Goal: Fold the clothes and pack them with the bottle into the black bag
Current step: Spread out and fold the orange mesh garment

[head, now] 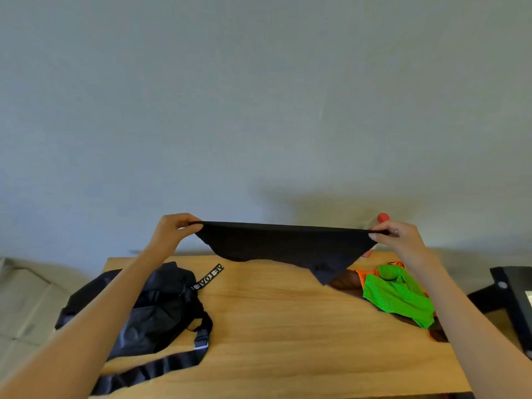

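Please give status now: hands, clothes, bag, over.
Both hands, left and right, pinch black garment, stretched above table. Black bag left, unpacked. Green cloth waiting right. Bottle mostly hidden.

two hands (172, 230), one black bag (149, 309), three garments (282, 244), one bottle (382, 218)

Black garment (283, 246): stretched taut mid-frame, pinched by left hand (172, 231) and right hand (398, 237). Black bag (149, 309): lower left, on counter (288, 326). Green mesh cloth (397, 295): right, over orange cloth (367, 273).
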